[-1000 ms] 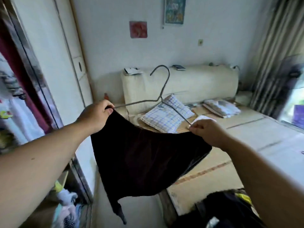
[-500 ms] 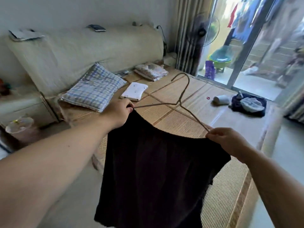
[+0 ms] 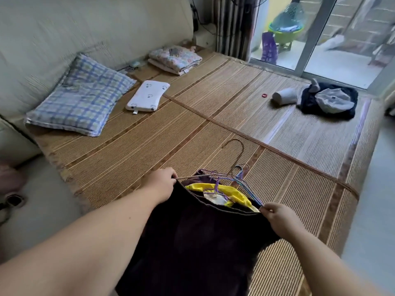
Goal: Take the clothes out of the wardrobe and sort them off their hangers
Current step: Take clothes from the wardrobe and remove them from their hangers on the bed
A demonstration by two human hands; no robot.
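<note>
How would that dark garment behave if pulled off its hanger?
Probably floppy: the dark garment sags between the left hand and right hand. Likely light too: a thin wire hanger seems to carry it.

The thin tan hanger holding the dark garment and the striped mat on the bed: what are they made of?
Thin tan hanger in the dark garment: looks like bent metal wire, perhaps coated; it is slim and curls into a hook. Striped mat: likely woven bamboo or rattan, from its fine ribbed golden strips.
</note>
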